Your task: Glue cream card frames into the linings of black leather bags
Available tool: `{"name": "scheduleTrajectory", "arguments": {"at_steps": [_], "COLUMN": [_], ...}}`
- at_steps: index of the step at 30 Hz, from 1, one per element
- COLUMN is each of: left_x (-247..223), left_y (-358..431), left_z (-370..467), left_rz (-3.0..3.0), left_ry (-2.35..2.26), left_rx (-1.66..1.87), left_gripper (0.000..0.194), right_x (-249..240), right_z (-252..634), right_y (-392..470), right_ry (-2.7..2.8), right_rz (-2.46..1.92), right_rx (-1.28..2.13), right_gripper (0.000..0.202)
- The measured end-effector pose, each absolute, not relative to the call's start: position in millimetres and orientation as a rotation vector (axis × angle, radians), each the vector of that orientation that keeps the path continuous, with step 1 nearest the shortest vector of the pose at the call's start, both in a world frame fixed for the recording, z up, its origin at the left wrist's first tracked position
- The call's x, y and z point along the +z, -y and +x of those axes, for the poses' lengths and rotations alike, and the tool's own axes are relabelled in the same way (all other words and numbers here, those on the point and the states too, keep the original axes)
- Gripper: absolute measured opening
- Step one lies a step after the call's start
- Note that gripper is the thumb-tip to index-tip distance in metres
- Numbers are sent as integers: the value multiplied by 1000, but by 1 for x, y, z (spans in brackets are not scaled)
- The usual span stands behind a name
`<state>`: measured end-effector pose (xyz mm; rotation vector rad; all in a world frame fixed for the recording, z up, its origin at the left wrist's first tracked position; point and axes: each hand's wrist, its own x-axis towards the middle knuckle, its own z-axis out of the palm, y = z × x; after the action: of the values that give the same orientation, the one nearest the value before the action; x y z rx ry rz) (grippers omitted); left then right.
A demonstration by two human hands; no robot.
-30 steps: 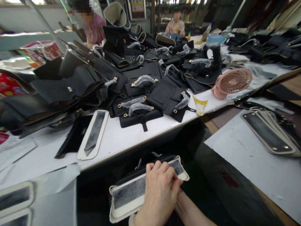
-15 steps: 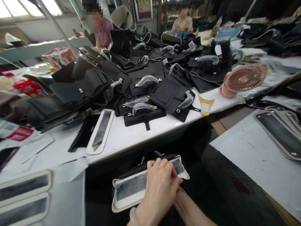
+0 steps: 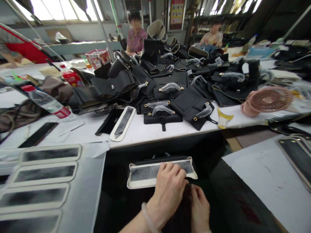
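A black handbag (image 3: pixel 155 159) is held over the dark gap in front of the table, its base turned up. On that base lies a cream panel (image 3: pixel 139 185) with a grey middle strip, its corners curling up. My left hand (image 3: pixel 170 183), with a pale bracelet at the wrist, is closed over the panel's right half, fingers curled at its edge. Just below and to the right, my right hand (image 3: pixel 201 205) has bent fingers against dark material by the left fingertips. What it grips is hidden in shadow.
Black bag pieces with wrapped handles (image 3: pixel 171 86) heap the table. Similar cream-edged panels (image 3: pixel 46 173) lie at left. A bottle (image 3: pixel 48 103), phone (image 3: pixel 40 133), pink fan (image 3: pixel 267 100) and yellow piece (image 3: pixel 224 119) lie around. Two people (image 3: pixel 136 37) sit beyond.
My right hand has drawn down and right, away from my left hand's fingers. My left hand stays on the panel. The view has swung left and up, and the bag appears more level.
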<state>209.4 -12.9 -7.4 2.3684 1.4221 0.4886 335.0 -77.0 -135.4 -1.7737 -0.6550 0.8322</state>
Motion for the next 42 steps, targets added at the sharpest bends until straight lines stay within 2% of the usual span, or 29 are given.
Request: {"name": "scheduleTrajectory", "arguments": {"at_steps": [2, 6, 8, 12, 18, 31, 36, 42], "left_x": [-11, -18, -21, -22, -21, -25, -24, -21], "left_y": [20, 32, 36, 40, 41, 31, 36, 44], "left_z": [200, 175, 164, 155, 158, 165, 161, 151], "left_rz": [2345, 2247, 2238, 2214, 2132, 2026, 2007, 2046], "left_ry": [-1439, -1538, -1554, -1574, -1616, -1698, -1678, -1743], "left_rx": [520, 581, 631, 741, 781, 765, 800, 783], "left_gripper": [10, 9, 7, 10, 17, 18, 8, 15], "right_x": [-127, -100, -89, -84, -90, -89, -92, -100], "right_z": [342, 340, 334, 327, 328, 324, 316, 301], "right_y": [95, 108, 102, 85, 78, 74, 79, 80], "right_ry": [784, 1411, 1652, 1873, 1992, 2041, 2077, 2053], "right_rz": [-1739, -1509, -1356, -1247, -1277, -1348, -1285, -1241], "right_rx": [779, 323, 83, -149, -392, -455, -377, -371], "right_gripper": [49, 25, 34, 49, 55, 58, 58, 57]}}
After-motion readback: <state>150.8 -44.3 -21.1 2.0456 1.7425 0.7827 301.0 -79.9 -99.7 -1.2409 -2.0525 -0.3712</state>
